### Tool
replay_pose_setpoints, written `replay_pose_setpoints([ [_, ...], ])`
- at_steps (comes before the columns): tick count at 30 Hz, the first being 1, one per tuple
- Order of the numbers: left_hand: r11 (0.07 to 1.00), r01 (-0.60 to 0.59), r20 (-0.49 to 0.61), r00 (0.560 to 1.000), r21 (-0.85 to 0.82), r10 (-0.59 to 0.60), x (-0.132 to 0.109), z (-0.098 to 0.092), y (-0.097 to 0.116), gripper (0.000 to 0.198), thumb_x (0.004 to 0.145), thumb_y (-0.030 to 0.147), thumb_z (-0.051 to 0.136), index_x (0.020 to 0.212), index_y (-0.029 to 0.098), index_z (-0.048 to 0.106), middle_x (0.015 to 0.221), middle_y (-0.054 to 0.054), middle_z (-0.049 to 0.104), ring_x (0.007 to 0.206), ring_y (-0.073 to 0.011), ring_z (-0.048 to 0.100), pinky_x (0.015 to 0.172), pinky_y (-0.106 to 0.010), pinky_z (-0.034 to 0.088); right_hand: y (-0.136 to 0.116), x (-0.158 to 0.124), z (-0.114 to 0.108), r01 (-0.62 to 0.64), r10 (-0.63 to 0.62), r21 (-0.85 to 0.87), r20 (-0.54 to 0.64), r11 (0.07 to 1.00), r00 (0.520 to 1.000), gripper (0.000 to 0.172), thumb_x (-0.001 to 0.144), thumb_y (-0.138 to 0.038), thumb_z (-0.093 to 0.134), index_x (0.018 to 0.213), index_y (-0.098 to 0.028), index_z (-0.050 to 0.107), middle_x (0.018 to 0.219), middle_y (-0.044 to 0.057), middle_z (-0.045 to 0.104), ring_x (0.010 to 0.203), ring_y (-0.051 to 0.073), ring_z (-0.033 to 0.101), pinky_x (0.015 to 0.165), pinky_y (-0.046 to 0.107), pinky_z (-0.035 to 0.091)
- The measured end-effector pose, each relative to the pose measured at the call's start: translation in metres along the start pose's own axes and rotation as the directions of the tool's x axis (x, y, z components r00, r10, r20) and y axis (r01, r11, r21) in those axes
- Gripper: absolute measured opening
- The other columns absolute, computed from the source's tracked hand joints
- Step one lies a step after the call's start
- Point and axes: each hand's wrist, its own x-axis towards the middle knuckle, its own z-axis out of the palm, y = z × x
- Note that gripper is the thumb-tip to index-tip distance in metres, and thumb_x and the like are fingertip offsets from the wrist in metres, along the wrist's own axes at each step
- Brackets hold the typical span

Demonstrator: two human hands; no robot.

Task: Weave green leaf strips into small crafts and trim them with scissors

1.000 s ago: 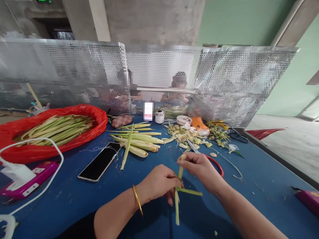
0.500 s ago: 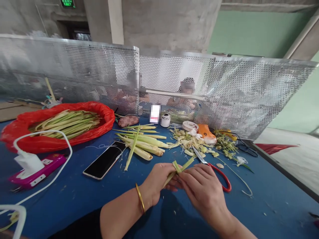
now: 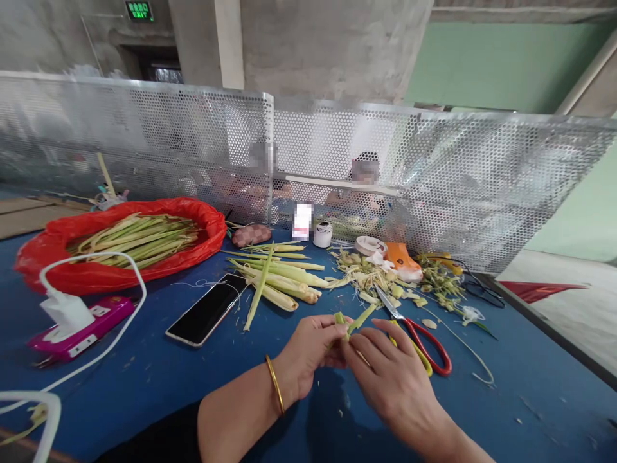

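Near the front middle of the blue table, my left hand (image 3: 311, 354) pinches a folded green leaf strip (image 3: 361, 317) between thumb and fingers. My right hand (image 3: 393, 373) grips the same strip from the other side, its fingers curled close against my left fingertips. Two short ends of the strip stick up above the hands. Just right of my right hand lie scissors (image 3: 436, 350) with red and yellow handles, partly hidden by the hand. Behind the hands is a pile of pale green husks and stalks (image 3: 284, 280).
A red bag (image 3: 212, 222) of long leaves, a purple power strip (image 3: 103, 325) with a white charger and a black phone (image 3: 207, 312) are at left. Plant scraps (image 3: 369, 273), tape (image 3: 370, 245) and an orange packet (image 3: 401, 257) lie behind. A perforated metal screen (image 3: 337, 141) stands beyond; people sit behind it.
My right hand's fingers have shifted on the strip, and more of the yellow scissor handle shows. The strip's lower part is now mostly hidden. The whole view has shifted slightly.
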Motion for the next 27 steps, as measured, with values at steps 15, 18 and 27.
replay_pose_setpoints([
  [15,1.0,-0.004,0.111,0.994,-0.006,0.004,-0.001,0.006,-0.003,0.025,0.06,0.022,0.071,0.083,0.011,0.073,0.072,-0.004,0.067,0.066,-0.0113,0.058,0.06,-0.02,0.04,-0.011,0.001,0.01,0.018,-0.025,0.092,0.076,0.996,0.997,0.022,0.089,-0.01,0.041,0.08,-0.018,0.059,0.076,0.004,0.06,0.076,0.019,0.055,0.094,0.042,0.035],
  [18,0.999,0.011,0.093,0.996,0.032,-0.014,0.0,0.004,0.0,0.032,0.058,0.026,0.075,0.087,0.012,0.073,0.068,-0.003,0.066,0.057,-0.0107,0.056,0.058,-0.023,0.043,-0.008,0.001,0.01,-0.234,0.249,0.26,-0.026,0.937,0.968,0.018,0.089,-0.014,0.045,0.076,-0.02,0.056,0.07,0.002,0.059,0.069,0.017,0.055,0.08,0.035,0.042],
  [27,0.995,0.044,0.081,0.995,0.088,-0.051,0.004,-0.005,0.005,0.033,0.067,0.026,0.068,0.097,0.012,0.069,0.068,-0.006,0.069,0.061,-0.0162,0.066,0.057,-0.023,0.047,0.005,0.004,0.01,-0.72,0.784,0.68,0.367,0.141,0.5,0.021,0.076,-0.035,0.06,0.063,-0.019,0.056,0.058,-0.001,0.055,0.056,0.014,0.05,0.053,0.024,0.041],
])
